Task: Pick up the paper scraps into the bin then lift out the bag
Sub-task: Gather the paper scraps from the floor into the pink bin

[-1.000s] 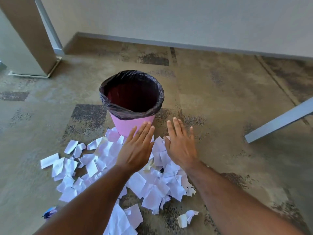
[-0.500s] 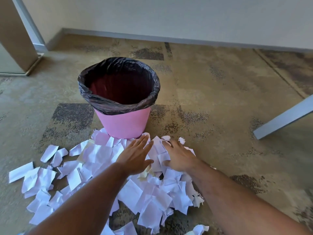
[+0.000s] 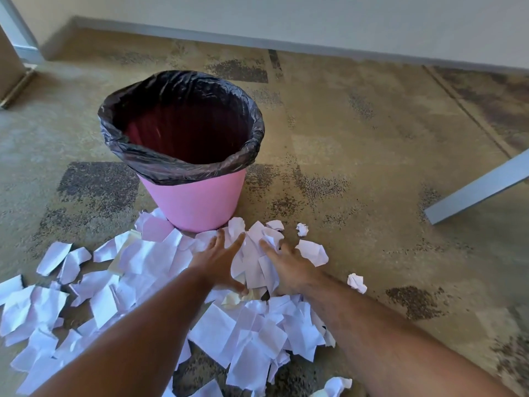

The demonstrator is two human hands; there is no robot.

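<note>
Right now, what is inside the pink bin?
The pink bin holds a black bag folded over its rim. No paper scraps show inside, but the near wall hides the bottom.
</note>
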